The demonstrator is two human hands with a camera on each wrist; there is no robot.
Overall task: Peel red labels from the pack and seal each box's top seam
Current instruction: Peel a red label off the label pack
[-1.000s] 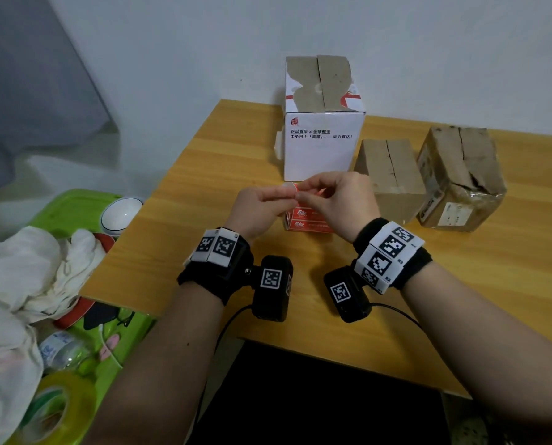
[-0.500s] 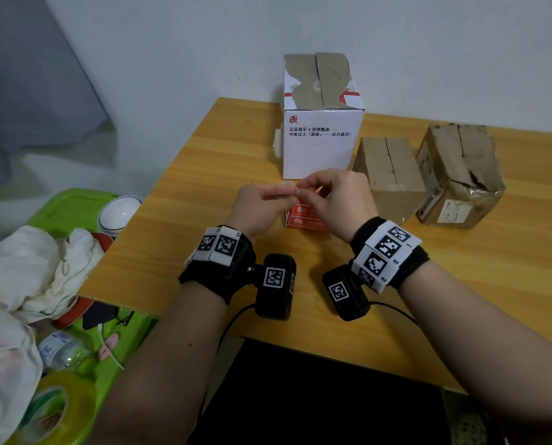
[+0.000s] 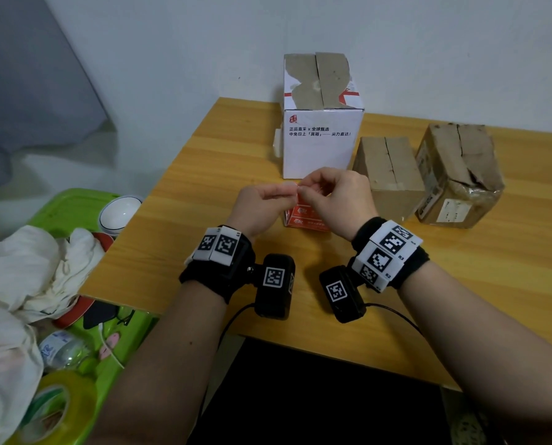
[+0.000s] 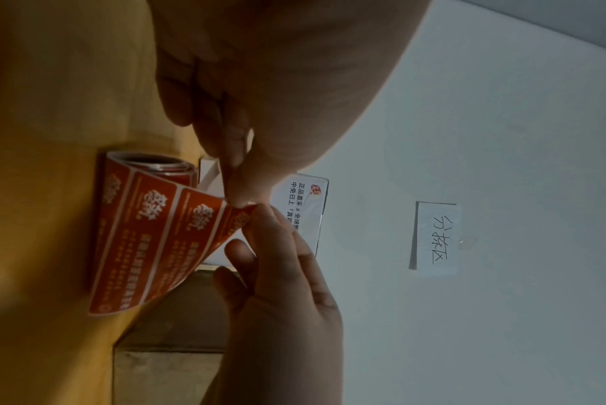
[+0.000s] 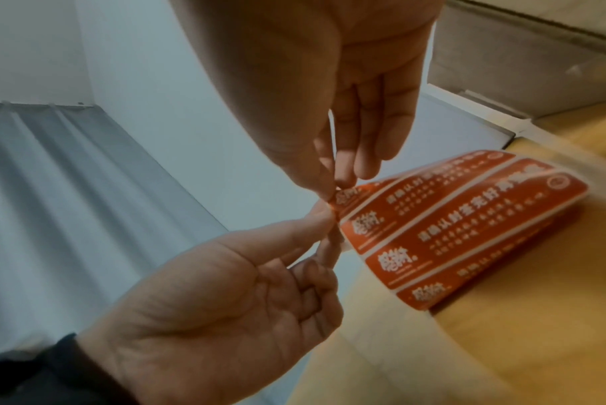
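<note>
A pack of red labels (image 3: 304,216) lies on the wooden table (image 3: 204,194) in front of the white box (image 3: 323,146). Its top sheet (image 4: 156,233) curls up off the pack. My left hand (image 3: 291,188) and right hand (image 3: 303,191) meet above it. In the left wrist view the left hand (image 4: 237,201) pinches the sheet's raised corner. From the right wrist the right hand (image 5: 332,193) pinches the same corner, against the left hand (image 5: 323,216). The white box and two brown boxes (image 3: 387,175) (image 3: 457,175) stand behind, each with a top seam running front to back.
The white wall (image 3: 429,59) stands just behind the boxes. A green bin (image 3: 66,210) at the left below the table holds a white bowl (image 3: 120,213), cloths (image 3: 27,268) and a tape roll (image 3: 53,409). A paper note (image 4: 436,238) is stuck on the wall.
Both hands stay together at the sheet's corner; only the fingers have shifted slightly.
</note>
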